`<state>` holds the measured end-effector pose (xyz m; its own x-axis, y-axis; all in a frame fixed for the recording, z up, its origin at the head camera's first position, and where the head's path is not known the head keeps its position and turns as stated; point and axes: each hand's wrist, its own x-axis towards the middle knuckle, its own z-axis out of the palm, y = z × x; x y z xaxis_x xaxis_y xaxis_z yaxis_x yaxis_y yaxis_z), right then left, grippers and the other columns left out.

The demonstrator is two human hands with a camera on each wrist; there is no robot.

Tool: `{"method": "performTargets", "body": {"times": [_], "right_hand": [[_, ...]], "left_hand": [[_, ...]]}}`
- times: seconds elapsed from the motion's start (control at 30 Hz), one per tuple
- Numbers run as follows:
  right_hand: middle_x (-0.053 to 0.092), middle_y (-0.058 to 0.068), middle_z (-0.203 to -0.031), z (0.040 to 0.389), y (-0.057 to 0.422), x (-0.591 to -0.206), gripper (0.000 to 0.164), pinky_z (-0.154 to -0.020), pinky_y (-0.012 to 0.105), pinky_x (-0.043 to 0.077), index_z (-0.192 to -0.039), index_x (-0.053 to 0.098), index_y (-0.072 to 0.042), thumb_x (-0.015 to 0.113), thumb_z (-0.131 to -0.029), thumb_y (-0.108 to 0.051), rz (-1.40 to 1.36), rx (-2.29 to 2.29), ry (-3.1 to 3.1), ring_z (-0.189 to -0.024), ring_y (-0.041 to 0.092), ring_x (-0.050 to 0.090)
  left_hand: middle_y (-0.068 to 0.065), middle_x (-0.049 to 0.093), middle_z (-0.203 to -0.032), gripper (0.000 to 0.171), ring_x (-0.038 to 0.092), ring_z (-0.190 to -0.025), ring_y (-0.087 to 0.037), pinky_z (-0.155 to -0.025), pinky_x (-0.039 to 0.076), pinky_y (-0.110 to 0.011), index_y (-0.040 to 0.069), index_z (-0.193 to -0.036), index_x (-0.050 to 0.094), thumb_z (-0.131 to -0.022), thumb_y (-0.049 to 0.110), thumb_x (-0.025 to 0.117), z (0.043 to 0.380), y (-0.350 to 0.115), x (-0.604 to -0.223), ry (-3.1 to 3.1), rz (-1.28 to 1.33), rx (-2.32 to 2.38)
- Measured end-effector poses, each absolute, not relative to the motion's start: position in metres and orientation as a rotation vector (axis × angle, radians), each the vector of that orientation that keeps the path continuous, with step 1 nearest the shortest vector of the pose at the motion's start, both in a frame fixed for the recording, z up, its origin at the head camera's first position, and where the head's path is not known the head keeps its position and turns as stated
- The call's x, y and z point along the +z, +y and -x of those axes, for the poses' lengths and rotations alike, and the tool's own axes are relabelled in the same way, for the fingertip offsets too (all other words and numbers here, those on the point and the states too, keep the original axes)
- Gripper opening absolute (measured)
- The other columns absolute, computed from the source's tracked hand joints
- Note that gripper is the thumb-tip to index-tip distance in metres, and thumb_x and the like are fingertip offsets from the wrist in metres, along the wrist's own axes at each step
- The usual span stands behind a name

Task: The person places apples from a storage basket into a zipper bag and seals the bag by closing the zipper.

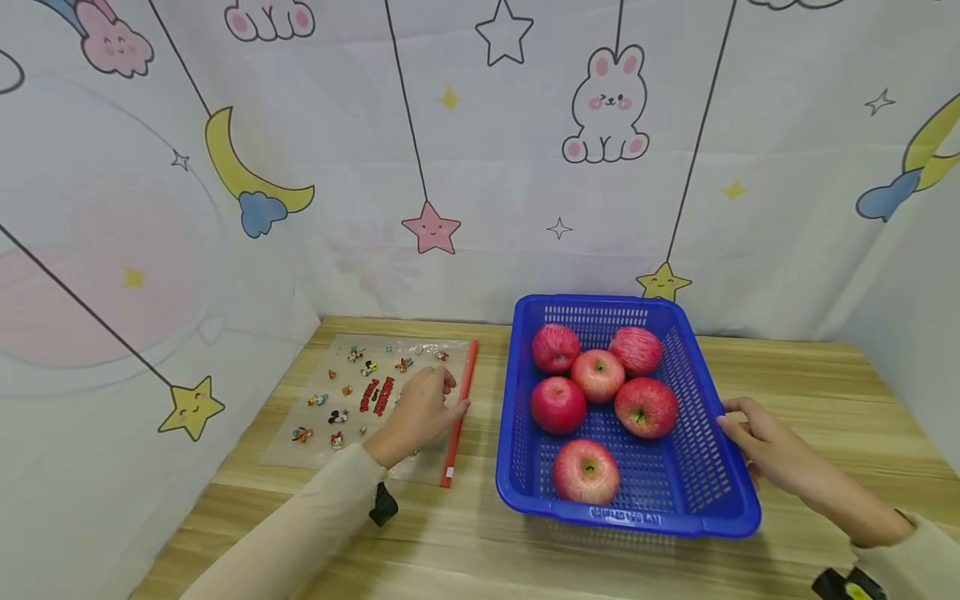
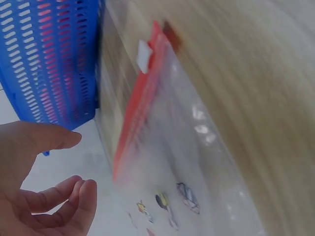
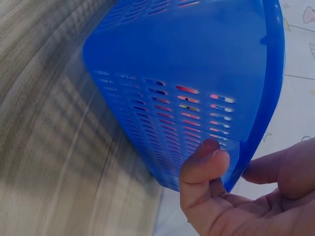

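Note:
In the head view a blue plastic basket point(image 1: 690, 500) with several red apples point(image 1: 647, 407) stands on the table. My right hand point(image 1: 776, 446) holds its right rim, thumb over the edge and fingers curled against the outer wall; the right wrist view shows these fingers point(image 3: 202, 172) by the slotted side. To the left lies a clear zip bag point(image 1: 315, 433) with cartoon prints and a red slider strip point(image 1: 459, 417). My left hand point(image 1: 420, 408) is over the bag near the strip, fingers loosely bent, nothing between thumb point(image 2: 59, 137) and fingertips.
The wooden table point(image 1: 450, 542) meets a white cartoon-printed cloth point(image 1: 510, 275) along its back edge. More pale cloth point(image 1: 97, 467) hangs at the left side. One apple point(image 1: 587, 472) sits near the basket's front wall, apart from the cluster behind it.

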<state>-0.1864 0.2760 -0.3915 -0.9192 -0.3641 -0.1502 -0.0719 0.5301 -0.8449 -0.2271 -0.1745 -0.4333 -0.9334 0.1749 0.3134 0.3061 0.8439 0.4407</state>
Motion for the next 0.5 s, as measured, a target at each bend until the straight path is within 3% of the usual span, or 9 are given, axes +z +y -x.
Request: {"method": "performTargets", "body": {"times": [0.5], "right_hand": [[0.061,0.011,-0.082,0.185,0.275,-0.39,0.046,-0.047,0.032,0.05,-0.136,0.017,0.022,0.026,-0.111,-0.016,0.355,-1.344,2.462,-0.058,0.017,0.056]], "left_hand": [[-0.004,0.054,-0.065,0.033,0.052,-0.059,-0.018,-0.056,0.046,-0.032,0.0,-0.079,0.062,-0.083,0.026,0.082,0.243,-0.178,-0.456,-2.885,0.29,-0.584]]}}
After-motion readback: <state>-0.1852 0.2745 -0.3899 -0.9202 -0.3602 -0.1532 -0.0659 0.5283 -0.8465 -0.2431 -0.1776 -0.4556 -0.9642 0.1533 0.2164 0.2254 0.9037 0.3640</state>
